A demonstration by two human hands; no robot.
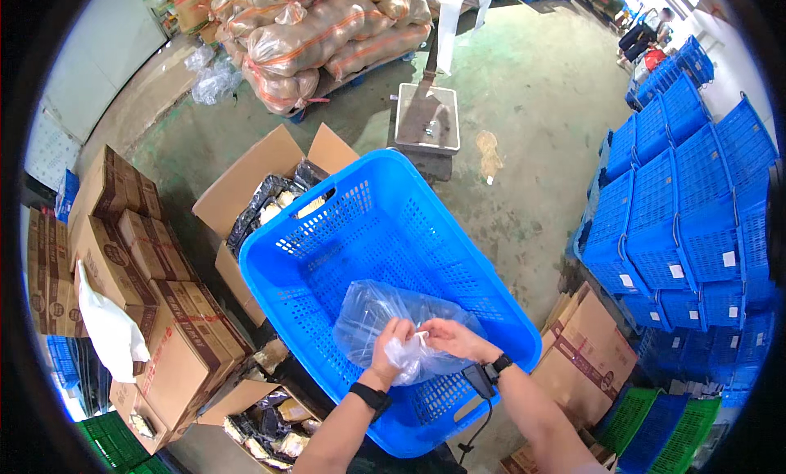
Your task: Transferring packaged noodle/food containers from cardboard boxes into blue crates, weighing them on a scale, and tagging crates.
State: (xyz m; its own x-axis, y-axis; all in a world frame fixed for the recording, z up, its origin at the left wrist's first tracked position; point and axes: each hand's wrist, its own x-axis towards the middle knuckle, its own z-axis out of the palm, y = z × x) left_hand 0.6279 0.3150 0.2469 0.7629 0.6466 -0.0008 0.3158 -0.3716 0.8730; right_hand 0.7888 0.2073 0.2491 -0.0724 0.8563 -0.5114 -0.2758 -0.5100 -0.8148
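A large blue perforated plastic basket (pixel 491 277) lies before me. Inside its near end rests a clear plastic bag (pixel 362 308), puffed out, its contents hard to make out. Both hands are over the basket at the gathered top of this bag. My left hand (pixel 396 345) grips the bunched plastic, with the crumpled end showing beside its fingers. Close on its right, my right hand (pixel 451 339) pinches the same gathered plastic with its fingertips. Black bands are on both wrists, and a small black device with a cable hangs at the right one.
Open cardboard boxes (pixel 245 191) with black-wrapped pale items stand left of the basket, near stacked cartons (pixel 184 345). Ahead are a platform scale (pixel 428 118) and filled sacks (pixel 319 38). Stacked blue crates (pixel 651 228) and flattened cardboard (pixel 583 363) stand right. A person (pixel 645 35) is far off.
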